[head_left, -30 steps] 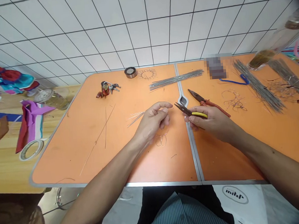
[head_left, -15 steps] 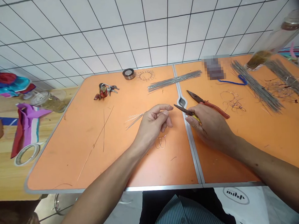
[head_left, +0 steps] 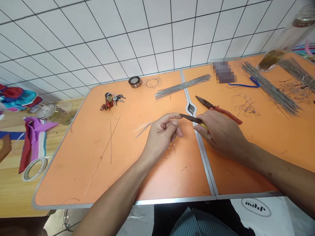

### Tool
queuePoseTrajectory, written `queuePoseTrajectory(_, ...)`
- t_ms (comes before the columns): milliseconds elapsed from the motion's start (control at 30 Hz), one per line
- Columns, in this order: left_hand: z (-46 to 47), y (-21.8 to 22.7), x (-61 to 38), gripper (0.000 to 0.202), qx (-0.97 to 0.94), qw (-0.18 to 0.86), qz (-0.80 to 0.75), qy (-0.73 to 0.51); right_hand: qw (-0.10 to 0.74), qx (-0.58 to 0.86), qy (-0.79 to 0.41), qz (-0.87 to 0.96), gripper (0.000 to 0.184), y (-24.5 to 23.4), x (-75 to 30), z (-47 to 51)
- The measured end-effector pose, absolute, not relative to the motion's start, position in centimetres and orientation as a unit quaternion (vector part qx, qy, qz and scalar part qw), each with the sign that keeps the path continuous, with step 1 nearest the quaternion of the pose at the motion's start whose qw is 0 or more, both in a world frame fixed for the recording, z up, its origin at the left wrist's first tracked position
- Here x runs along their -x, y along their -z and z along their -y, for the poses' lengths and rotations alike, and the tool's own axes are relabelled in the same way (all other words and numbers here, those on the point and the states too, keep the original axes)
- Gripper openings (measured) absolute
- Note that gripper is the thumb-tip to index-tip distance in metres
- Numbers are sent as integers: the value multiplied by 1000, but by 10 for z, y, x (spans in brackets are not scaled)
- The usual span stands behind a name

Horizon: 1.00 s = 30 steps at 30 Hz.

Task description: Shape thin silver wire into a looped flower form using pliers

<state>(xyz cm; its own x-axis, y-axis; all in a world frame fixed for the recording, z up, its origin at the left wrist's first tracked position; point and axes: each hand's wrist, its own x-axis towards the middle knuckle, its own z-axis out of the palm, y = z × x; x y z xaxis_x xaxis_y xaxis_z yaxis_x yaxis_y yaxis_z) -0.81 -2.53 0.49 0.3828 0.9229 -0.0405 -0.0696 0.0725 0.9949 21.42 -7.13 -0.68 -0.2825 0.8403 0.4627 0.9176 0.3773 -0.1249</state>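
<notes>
One orange tabletop: carries the work; we find both hands above it, near the central seam.
Right hand: grasping yellow-handled pliers; knuckles now upward, rotated from a second ago.
Left hand: fingers curled, index reaching toward the pliers; whether they pinch wire we cannot tell.
Red-handled pliers: lying unheld beyond the right hand.
Yellow-handled pliers: gap of half a second ago closed, tips at the left index fingertip; we judge work centres there.
Wire loops: just below the left fingers.
</notes>
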Motion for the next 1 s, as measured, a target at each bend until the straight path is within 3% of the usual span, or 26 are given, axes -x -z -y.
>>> queuePoseTrajectory(1000,27,-4,9,27,-568,606,-394,-394,230,552,55,799,51,4,-213,77)
